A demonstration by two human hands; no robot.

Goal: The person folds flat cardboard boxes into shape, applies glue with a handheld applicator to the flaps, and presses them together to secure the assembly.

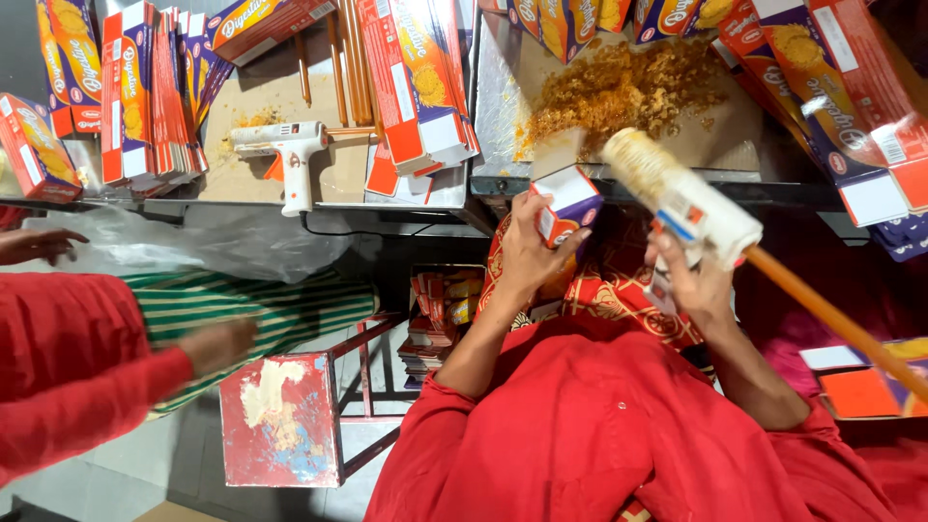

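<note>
Glue gun in the right hand, fingers wrapped tight around the white body, with an orange glue stick poking out the back toward the lower right. Nozzle end is crusted with yellowish old glue and points up-left toward the small box. Left hand is closed around that small biscuit carton, red and blue with a white end flap, held up just below the table edge, very near the gun's tip. Can't tell if tip and flap actually touch.

Both hands sit above the person's lap, red sleeves and patterned red cloth underneath. On the table right above there's a heap of dried orange-brown glue crumbs on a cardboard sheet, ringed by more cartons of the same kind.

Over on the left table: a second white glue gun lying on brown card, spare glue sticks beside it, and stacks of flattened cartons standing on edge. A clear plastic bag hangs off that table's front.

Another person in a red sleeve is at the far left, one blurred hand near a paint-smeared red stool, the other hand up by the plastic.
</note>
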